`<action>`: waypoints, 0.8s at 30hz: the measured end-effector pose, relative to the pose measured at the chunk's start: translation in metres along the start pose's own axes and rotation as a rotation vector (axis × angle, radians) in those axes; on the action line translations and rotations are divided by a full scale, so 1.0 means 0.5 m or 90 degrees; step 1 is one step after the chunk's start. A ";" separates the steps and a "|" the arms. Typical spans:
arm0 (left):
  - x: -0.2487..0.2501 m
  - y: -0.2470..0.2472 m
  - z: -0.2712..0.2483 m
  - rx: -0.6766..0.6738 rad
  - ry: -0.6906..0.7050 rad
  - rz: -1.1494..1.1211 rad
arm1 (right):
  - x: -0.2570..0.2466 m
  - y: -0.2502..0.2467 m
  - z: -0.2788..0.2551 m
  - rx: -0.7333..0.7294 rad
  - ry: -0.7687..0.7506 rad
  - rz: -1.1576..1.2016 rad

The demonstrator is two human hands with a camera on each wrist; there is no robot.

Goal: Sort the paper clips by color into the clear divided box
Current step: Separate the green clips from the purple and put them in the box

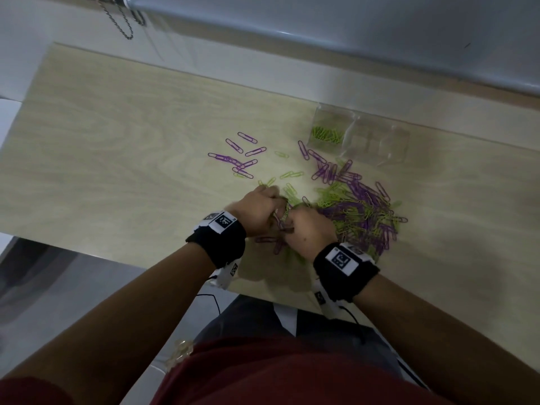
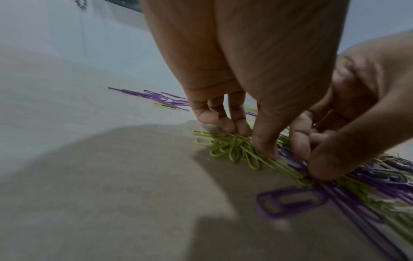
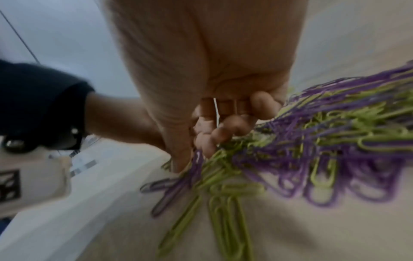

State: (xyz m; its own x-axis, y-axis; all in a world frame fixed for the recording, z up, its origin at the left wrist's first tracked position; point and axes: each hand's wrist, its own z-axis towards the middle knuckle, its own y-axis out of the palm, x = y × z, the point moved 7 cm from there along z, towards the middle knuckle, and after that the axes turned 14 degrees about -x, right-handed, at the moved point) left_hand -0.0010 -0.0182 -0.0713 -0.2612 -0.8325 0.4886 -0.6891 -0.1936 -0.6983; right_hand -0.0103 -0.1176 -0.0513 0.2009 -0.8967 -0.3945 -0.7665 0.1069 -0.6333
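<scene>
Both hands picking green from purple at the pile's edge

Left hand (image 1: 257, 207) pinches green paper clips (image 2: 232, 148); right hand (image 1: 309, 229) pinches purple paper clips (image 3: 196, 162), for separate compartments of the clear divided box (image 1: 361, 135).

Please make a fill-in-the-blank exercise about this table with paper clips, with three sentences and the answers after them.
1. The clips inside the clear box are all ____.
2. The loose clips on the table are green and ____.
3. The left hand gathers a bunch of ____ clips beside the right hand.

Answers: green; purple; green
</scene>
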 end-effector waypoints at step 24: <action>-0.013 -0.070 -0.085 0.217 0.040 -0.085 | 0.109 -0.225 0.077 0.199 0.009 0.527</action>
State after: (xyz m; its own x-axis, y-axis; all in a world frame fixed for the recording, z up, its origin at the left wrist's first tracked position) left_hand -0.0039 0.0160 -0.0275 -0.2327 -0.7566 0.6110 -0.4578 -0.4691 -0.7553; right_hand 0.1105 -0.1617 -0.0273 -0.3533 -0.4852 -0.7999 -0.4600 0.8346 -0.3030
